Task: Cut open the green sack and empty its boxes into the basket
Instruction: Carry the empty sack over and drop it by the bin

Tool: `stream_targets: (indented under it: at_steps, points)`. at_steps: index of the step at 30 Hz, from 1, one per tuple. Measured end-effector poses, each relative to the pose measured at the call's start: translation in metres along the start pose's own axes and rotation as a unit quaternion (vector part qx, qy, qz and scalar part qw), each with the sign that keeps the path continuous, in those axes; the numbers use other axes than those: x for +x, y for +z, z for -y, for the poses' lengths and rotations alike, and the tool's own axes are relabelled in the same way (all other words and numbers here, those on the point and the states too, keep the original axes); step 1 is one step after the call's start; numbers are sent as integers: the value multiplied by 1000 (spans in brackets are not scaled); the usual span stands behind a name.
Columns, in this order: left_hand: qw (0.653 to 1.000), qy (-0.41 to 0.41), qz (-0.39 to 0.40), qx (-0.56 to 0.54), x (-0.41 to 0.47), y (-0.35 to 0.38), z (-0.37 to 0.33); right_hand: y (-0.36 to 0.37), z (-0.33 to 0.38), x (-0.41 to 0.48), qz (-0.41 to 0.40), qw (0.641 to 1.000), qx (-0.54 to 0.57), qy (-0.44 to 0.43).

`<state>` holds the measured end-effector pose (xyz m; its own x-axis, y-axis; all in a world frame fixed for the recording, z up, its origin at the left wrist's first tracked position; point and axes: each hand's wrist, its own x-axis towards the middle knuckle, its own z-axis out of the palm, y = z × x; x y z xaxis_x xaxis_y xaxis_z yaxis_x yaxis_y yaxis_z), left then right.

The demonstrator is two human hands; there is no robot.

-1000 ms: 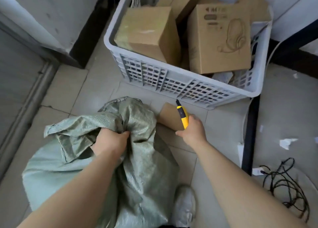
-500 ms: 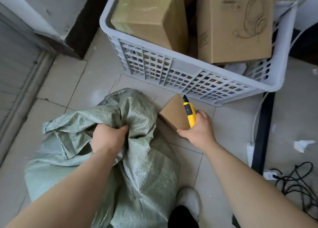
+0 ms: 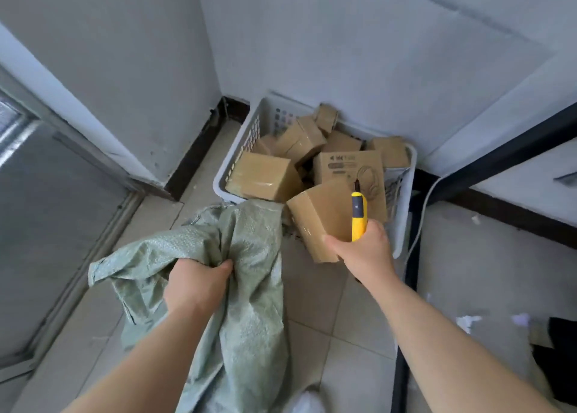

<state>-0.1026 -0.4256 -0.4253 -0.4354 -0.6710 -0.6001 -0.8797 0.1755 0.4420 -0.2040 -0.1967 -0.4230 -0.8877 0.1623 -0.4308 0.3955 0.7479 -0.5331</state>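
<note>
The left hand (image 3: 195,283) has its fingers clenched on a bunched fold of the crumpled green woven-plastic sack (image 3: 240,287), which hangs down to the tiled floor (image 3: 327,312) in front of the person. The right hand (image 3: 363,250) grips both a plain brown cardboard box (image 3: 318,219) and a yellow-handled utility knife (image 3: 358,214), blade tip upward, at the near rim of the white slatted plastic basket (image 3: 402,206). The basket stands in the wall corner, piled with more brown cardboard boxes (image 3: 265,175).
</note>
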Motion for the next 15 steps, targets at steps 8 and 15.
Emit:
stream_targets:
  at_steps: [8, 15]
  points:
    - [999, 19, -38, -7, 18, -32, -51, -23, 84, 65, -65, 996, -58, 17]
    - [998, 19, -23, -52, 40, -29, -71, 4, 116, 99, -81, 996, -34, -26]
